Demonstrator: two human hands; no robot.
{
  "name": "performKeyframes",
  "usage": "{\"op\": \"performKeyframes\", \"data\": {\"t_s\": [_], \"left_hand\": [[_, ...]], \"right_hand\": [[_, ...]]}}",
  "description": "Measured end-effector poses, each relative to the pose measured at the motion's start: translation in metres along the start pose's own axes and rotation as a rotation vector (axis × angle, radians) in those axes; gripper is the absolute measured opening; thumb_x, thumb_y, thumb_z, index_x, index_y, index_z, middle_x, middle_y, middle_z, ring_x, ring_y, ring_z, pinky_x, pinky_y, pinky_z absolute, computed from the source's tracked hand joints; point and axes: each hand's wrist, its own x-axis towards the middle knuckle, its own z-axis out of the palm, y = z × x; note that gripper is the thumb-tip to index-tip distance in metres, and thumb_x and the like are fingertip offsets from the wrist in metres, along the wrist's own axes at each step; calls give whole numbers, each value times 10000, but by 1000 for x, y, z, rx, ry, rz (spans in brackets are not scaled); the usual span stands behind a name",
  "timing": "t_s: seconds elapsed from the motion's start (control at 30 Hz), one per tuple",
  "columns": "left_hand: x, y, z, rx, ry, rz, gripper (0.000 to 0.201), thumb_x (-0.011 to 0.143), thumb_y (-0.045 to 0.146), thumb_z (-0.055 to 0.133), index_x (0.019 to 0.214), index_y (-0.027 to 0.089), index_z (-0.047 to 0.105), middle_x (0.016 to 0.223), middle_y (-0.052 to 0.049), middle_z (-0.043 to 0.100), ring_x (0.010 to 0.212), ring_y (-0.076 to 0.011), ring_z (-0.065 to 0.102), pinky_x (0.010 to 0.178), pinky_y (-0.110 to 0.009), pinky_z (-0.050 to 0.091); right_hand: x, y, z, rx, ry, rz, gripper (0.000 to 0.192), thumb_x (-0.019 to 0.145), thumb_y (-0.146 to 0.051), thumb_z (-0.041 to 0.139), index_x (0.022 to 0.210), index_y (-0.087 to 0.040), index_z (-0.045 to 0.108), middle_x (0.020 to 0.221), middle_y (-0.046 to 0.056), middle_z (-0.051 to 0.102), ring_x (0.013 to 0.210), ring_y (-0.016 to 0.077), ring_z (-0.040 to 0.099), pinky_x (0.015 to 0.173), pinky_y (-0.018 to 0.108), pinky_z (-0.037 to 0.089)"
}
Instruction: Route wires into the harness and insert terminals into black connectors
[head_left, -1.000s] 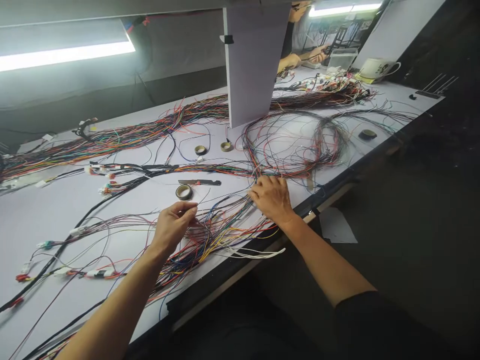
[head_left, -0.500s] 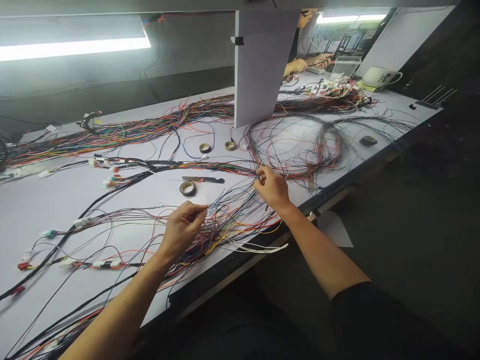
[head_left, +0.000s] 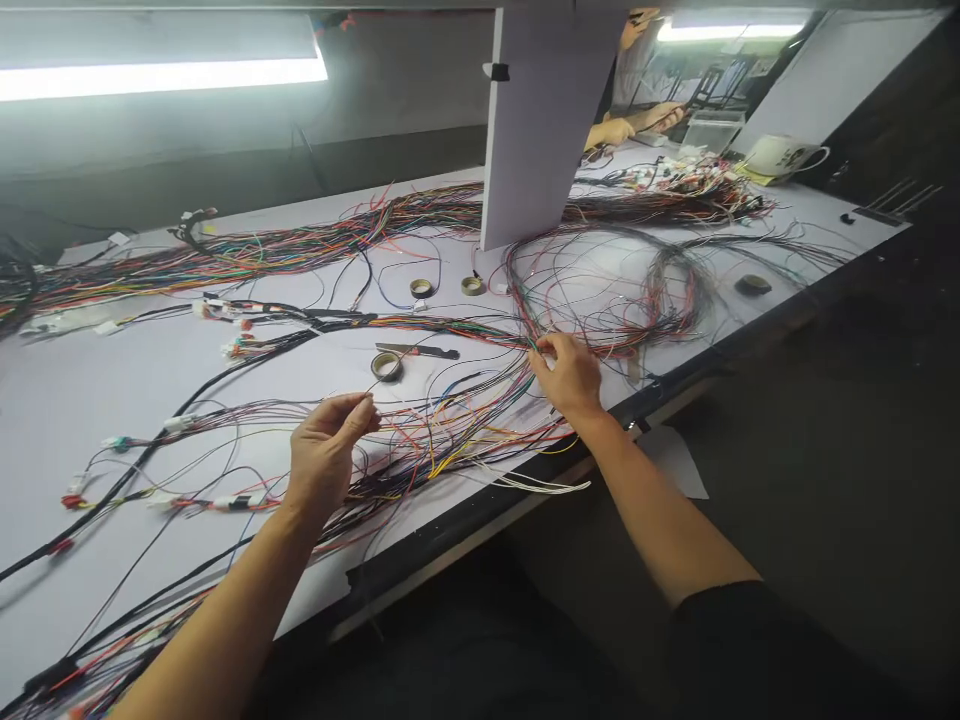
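My left hand (head_left: 328, 445) is raised over the bench's near side, thumb and forefinger pinched on what looks like a thin dark wire. Beneath and beside it spreads a loose fan of coloured wires (head_left: 442, 455). My right hand (head_left: 571, 382) is closed round a wire bundle (head_left: 517, 365) where the fan and a long harness (head_left: 450, 325) come together; its grip is partly hidden by the fingers. Just beyond that hand lies a large coil of wires (head_left: 675, 300). A tape roll (head_left: 386, 367) and a dark flat blade-like tool (head_left: 420, 350) rest between my hands, farther back.
A white upright panel (head_left: 529, 130) stands mid-bench. Behind it runs a thick wire bundle (head_left: 300, 247). More tape rolls (head_left: 421, 288) lie on the bench, and a white mug (head_left: 780, 157) stands at the far right. A co-worker's hands (head_left: 637, 125) show beyond the panel.
My left hand has drawn back to the left, away from my right hand, fingers still pinched. My right hand stays at the bundle. The view has swung slightly left.
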Motion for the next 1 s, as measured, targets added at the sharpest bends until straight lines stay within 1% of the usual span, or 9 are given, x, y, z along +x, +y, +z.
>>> {"op": "performKeyframes", "data": {"t_s": [0.1, 0.17, 0.3, 0.43, 0.6, 0.73, 0.83, 0.93, 1.0], "left_hand": [[-9, 6, -4, -63, -13, -23, 235, 673, 284, 797, 835, 171, 670, 734, 12, 651, 681, -103, 616, 728, -261, 526], [-16, 10, -6, -121, -25, -28, 218, 694, 271, 786, 839, 176, 654, 789, 8, 658, 754, -110, 633, 799, -286, 538], [-28, 17, -6, -207, -53, -39, 204, 718, 256, 771, 848, 180, 632, 866, 0, 663, 851, -122, 642, 903, -338, 533], [-38, 26, 4, -185, -106, -12, 215, 731, 281, 762, 860, 189, 617, 877, -6, 668, 868, -152, 658, 894, -378, 545], [-41, 34, 16, -84, -261, 54, 223, 739, 307, 754, 893, 184, 649, 897, -39, 692, 855, -175, 668, 881, -377, 537], [-41, 24, 6, 319, -356, 151, 340, 743, 357, 734, 1034, 193, 676, 1056, -83, 682, 954, -199, 632, 899, -354, 493], [-43, 10, -3, 652, -464, 235, 315, 723, 307, 732, 1020, 207, 696, 1013, -85, 689, 939, -218, 620, 880, -369, 477], [-42, -2, -8, 828, -557, 248, 220, 738, 233, 683, 954, 208, 716, 911, -75, 704, 877, -226, 631, 833, -373, 471], [-39, -5, -10, 827, -559, 228, 150, 773, 209, 622, 888, 208, 718, 869, -57, 708, 844, -211, 635, 813, -351, 468]], "right_hand": [[-5, -16, -12, -38, 59, -169, 203, 877, -324, 570, 993, -179, 651, 1080, 109, 646, 1046, 265, 545, 898, 373, 359], [-13, -33, -19, 15, 50, -287, 205, 925, -331, 524, 986, -185, 654, 1056, 86, 662, 1032, 242, 557, 917, 365, 343], [-41, -70, -25, 183, -161, -510, 236, 978, -340, 467, 960, -203, 658, 993, 40, 696, 975, 187, 583, 905, 330, 334], [-65, -97, -17, 230, -327, -592, 245, 969, -405, 509, 955, -228, 677, 999, 18, 704, 974, 173, 577, 904, 329, 301], [-71, -116, -4, 251, -381, -484, 257, 923, -443, 567, 843, -230, 686, 867, -8, 703, 859, 160, 587, 875, 338, 294], [-72, -118, -3, 489, -461, -288, 298, 929, -434, 528, 802, -202, 665, 751, -5, 680, 702, 139, 593, 745, 281, 393], [-76, -114, -5, 636, -448, -192, 304, 927, -457, 516, 846, -203, 662, 776, 9, 683, 726, 151, 618, 699, 258, 442], [-83, -107, -6, 597, -403, -149, 280, 931, -435, 513, 857, -209, 662, 782, 17, 691, 724, 160, 631, 721, 267, 467], [-86, -102, -4, 520, -390, -135, 274, 929, -431, 515, 849, -214, 662, 784, 27, 702, 719, 171, 639, 729, 280, 479]]}}
